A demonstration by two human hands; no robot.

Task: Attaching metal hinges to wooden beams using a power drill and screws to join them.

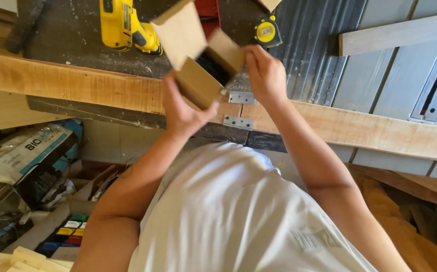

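Head view: left hand [183,108] grips the small open brown cardboard box [200,63], right hand [264,73] pinching its flap (best kept level, contents dark inside).

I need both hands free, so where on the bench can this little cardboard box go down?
Bare patches: the dark bench top left of the drill, and the plank left of the left hand. Crowded behind the box: drill, tape measure, two hinges under the right hand.

Both hands held an open cardboard box [203,70]: left hand [183,108] under it, right hand [264,73] at flap, w/ yellow drill [125,25] nearby.
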